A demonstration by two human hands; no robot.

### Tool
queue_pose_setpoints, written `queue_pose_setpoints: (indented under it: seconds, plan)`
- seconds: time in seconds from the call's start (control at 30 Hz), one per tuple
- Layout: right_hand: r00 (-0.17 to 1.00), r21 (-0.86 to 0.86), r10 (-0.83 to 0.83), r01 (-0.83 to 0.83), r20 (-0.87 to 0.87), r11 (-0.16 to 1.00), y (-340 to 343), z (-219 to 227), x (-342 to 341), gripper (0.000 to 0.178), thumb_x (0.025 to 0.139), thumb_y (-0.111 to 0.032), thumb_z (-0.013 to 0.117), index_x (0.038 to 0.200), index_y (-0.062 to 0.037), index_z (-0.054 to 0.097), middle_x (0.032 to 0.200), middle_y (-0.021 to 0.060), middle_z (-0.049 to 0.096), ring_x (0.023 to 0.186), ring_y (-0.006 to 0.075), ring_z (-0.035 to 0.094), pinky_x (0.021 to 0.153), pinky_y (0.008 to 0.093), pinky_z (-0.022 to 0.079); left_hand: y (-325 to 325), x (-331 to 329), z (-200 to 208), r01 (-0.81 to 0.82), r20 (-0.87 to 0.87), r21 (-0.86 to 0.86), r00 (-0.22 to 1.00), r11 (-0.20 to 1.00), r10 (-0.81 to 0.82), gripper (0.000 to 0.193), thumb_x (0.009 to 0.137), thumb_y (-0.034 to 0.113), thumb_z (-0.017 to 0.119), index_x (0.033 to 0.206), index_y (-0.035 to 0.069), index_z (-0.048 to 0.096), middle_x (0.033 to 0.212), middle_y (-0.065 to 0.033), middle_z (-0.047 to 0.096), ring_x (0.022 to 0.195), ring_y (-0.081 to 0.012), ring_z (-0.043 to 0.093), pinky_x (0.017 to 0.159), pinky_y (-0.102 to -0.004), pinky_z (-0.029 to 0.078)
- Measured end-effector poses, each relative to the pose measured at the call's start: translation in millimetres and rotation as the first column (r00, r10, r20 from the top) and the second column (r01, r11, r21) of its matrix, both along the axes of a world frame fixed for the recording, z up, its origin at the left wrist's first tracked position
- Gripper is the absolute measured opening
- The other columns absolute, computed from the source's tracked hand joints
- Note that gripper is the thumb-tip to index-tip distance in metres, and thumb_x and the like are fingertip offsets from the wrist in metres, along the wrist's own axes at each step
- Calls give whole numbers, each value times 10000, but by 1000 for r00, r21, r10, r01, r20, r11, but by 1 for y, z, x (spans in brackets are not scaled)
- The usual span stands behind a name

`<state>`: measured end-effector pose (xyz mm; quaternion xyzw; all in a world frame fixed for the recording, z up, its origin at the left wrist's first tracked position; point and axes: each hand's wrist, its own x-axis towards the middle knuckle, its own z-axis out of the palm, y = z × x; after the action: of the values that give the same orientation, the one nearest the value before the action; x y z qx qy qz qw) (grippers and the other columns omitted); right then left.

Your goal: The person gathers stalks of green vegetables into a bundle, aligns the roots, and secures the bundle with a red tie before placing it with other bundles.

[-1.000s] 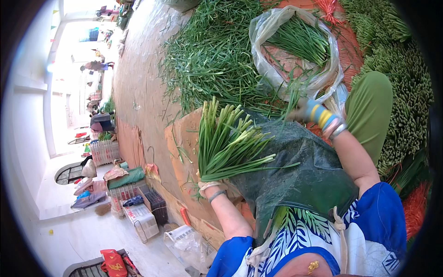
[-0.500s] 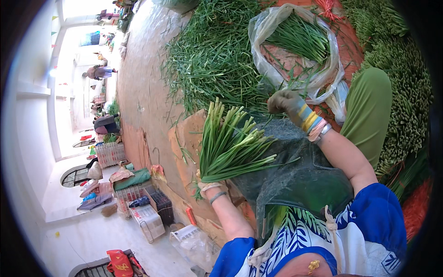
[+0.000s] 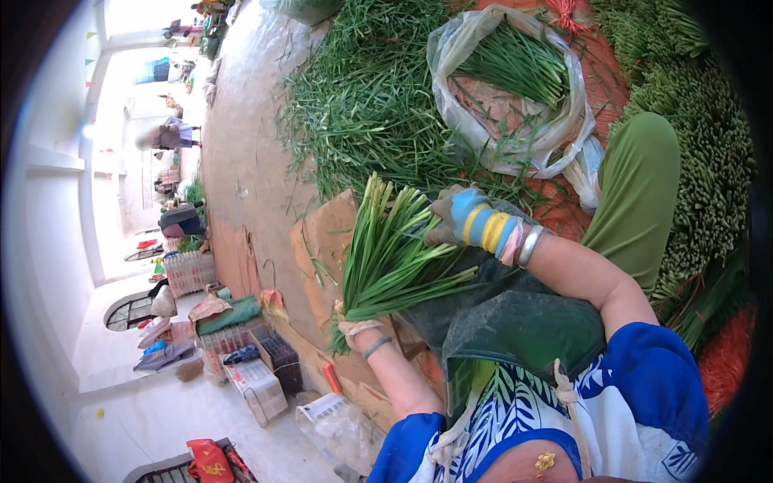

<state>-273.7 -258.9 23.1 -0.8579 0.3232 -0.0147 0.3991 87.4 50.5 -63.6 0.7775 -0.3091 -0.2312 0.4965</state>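
My left hand (image 3: pixel 359 328) is closed round the leafy ends of a bunch of garlic chives (image 3: pixel 378 258), whose pale cut ends fan out up and to the right. The bunch lies over the edge of the dark apron (image 3: pixel 515 322) on my lap. My right hand (image 3: pixel 465 217), in a grey glove with striped bands at the wrist, is at the right side of the fan, fingers curled on some stalk ends. The chives partly hide the left fingers. Ahead of the right hand, an open clear plastic bag (image 3: pixel 445 88) holds more chives (image 3: pixel 523 64).
A heap of loose green leaves (image 3: pixel 378 105) spreads ahead. Stacked bundles of stalks (image 3: pixel 692 153) line the right, beside my bent green-trousered knee (image 3: pixel 640 177). At left are a cardboard piece (image 3: pixel 326 233), crates (image 3: pixel 254 386) and a red bag (image 3: pixel 211 463). People (image 3: pixel 177 135) are farther off.
My right hand has moved left and down, from above the apron to the stalk ends. My left hand still grips the bunch, nearly in place.
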Motion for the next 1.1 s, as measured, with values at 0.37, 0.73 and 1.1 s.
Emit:
queue_pose_setpoints:
  seconds: [0.37,0.73,1.1]
  plan:
    - [867,415,-130,-95,481,905,-13,-53,-14,373,749,-245,679,1068,-62,611,834,103,659,716,171,636,639,295,499,-59,-60,45,-704,-777,-154,520,693,355,450,887,386,346,1164,68,505,1241,-186,472,1131,-357,443,969,-531,319]
    - [727,591,-494,150,478,793,-5,-51,-8,126,778,-178,638,799,-57,663,700,68,637,618,157,595,578,290,479,-53,-59,39,-702,-791,-181,521,689,322,359,877,374,394,994,98,592,1101,-177,572,1004,-362,535,885,-545,405]
    - [699,-255,-706,666,-114,701,-95,-154,-125,477,655,-270,686,1071,-71,564,1073,168,574,948,321,541,843,437,431,-41,-63,43,-704,-805,-229,525,672,275,298,863,347,441,786,114,611,889,-162,645,822,-367,606,758,-537,495]
